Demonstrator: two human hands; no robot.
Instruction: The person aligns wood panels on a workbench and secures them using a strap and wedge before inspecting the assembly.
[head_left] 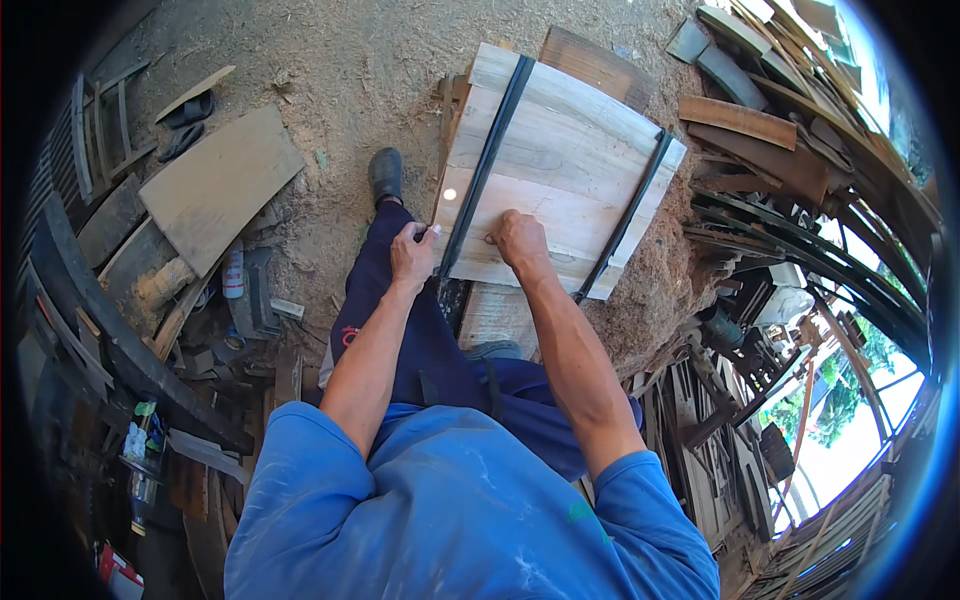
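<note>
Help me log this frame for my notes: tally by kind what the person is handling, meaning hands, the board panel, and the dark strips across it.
Hands: 2, left hand and right hand
Board panel: 1
Dark strips: 2, left strip and right strip
Total: 5
</note>
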